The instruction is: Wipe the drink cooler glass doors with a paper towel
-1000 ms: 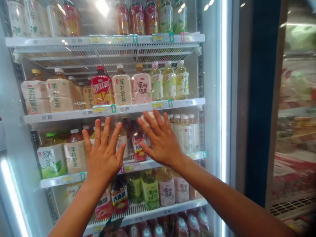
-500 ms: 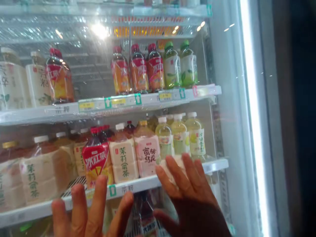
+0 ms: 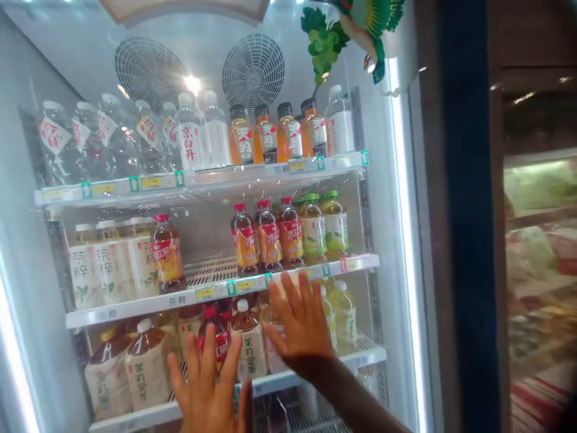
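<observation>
My left hand point(image 3: 210, 388) is open, fingers spread, held flat in front of the drinks cooler at the third shelf point(image 3: 148, 414), over a red-labelled bottle point(image 3: 218, 344) and a beige tea bottle point(image 3: 250, 347). My right hand point(image 3: 301, 325) is open too, fingers spread upward, palm toward the bottles just under the second shelf point(image 3: 135, 307). Neither hand holds anything. Whether the palms rest on glass I cannot tell.
The top shelf point(image 3: 198, 178) carries clear water bottles point(image 3: 189, 139) and orange drinks point(image 3: 265, 135). Red and green tea bottles point(image 3: 288, 233) stand on the second shelf. Two round fan grilles point(image 3: 253, 71) sit above. A dark door frame point(image 3: 464, 210) rises at the right, with a toy parrot point(image 3: 360, 24) overhead.
The view has tilted upward, so the top shelf and fans now show. Both hands remain open and spread, now lower in the picture.
</observation>
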{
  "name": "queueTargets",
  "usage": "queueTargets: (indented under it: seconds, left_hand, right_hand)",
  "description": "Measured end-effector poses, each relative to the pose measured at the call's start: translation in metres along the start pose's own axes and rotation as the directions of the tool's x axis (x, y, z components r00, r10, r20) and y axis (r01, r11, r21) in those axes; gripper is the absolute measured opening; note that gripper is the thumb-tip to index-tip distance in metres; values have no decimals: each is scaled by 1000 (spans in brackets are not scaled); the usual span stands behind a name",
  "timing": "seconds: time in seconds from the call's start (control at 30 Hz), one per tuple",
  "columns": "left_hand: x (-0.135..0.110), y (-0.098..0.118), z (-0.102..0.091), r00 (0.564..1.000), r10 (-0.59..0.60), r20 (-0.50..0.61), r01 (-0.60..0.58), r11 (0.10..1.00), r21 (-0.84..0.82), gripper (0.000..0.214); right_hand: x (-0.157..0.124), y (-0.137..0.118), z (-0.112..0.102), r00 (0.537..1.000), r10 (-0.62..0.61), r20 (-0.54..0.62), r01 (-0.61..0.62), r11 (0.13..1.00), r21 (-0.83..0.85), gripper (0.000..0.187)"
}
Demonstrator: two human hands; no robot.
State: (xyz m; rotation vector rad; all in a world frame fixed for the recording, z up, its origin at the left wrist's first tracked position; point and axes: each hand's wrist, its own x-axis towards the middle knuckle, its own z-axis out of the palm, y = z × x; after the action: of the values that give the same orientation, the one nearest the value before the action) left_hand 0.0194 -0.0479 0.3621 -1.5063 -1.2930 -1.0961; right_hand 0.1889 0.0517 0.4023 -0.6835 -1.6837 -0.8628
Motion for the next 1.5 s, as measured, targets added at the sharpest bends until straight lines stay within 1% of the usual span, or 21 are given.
queueTargets:
  seconds: [0.07,0.1,0.17,0.27,0.33,0.4,0.5,0.57,0.6,0.67,0.73,0.8,0.87,1.0,1.07,1.1,1.17,1.23,1.3,1.33,1.5]
  left_hand:
    - [21,2,-2,999,37,-8,-37,999,-34,79]
    - [30,4,-2,998,58,-12,-59,998,-37,76]
    - [40,7,1,996,87,-8,-87,996,-16,73]
    - [40,11,4,996,83,43,-83,996,10,70]
    - [42,9,5,994,86,68,-87,996,11,68]
    - [52,4,5,994,93,62,-94,995,15,68]
    - [82,-9,4,997,83,11,-83,996,21,70]
    - [95,-20,3,997,70,-15,-69,997,30,70]
    - [96,-26,1,997,70,-21,-69,997,41,70]
    - [85,-43,-4,998,69,-7,-69,995,78,70]
    - [62,-62,-12,997,77,31,-80,990,116,72]
    - [38,-84,-20,994,82,73,-92,985,146,74]
    - [26,-104,-26,992,98,77,-109,982,154,75]
    - [34,-131,-24,995,101,3,-100,988,120,78]
    - [37,-138,-21,998,64,-15,-62,993,104,77]
    - [36,-141,-20,999,46,-17,-45,994,99,77]
    - [29,-147,-19,1000,16,-12,-15,995,99,76]
    - [18,-153,-20,1000,15,-8,-14,994,107,78]
    - [9,-158,-21,999,36,-1,-36,993,116,80]
    - [6,-160,-21,999,48,2,-47,992,119,81]
    - [7,-159,-21,998,66,5,-66,990,128,83]
  right_hand:
    - [20,6,-3,999,29,17,-29,999,32,82]
    - [17,5,-2,999,16,32,-18,999,49,79]
    - [-13,-3,1,993,-81,89,73,993,88,72]
    - [-76,-16,0,941,-289,176,259,950,176,63]
    - [-83,-13,-3,922,-341,185,303,931,202,64]
    - [-46,-2,-5,946,-281,160,254,953,166,73]
    - [45,12,-5,988,-131,83,122,987,100,82]
    - [76,8,-4,994,-94,52,89,992,90,84]
    - [75,2,-3,993,-111,49,106,990,90,84]
    - [43,-17,2,975,-206,81,198,975,100,81]
    - [-3,-36,8,923,-355,149,336,932,136,72]
    - [-27,-51,13,859,-470,203,442,881,171,65]
    - [-9,-60,16,838,-505,206,478,862,170,66]
    - [91,-72,22,938,-320,136,309,946,97,79]
    - [109,-82,26,962,-245,120,236,968,84,83]
    - [102,-87,29,958,-263,117,253,963,92,84]
    - [67,-97,33,905,-396,152,379,916,130,81]
    - [29,-104,35,805,-555,210,530,831,169,74]
    - [19,-103,33,724,-643,248,620,765,175,69]
    - [30,-101,31,721,-646,252,627,762,159,70]
    - [138,-93,25,910,-373,182,373,927,36,86]
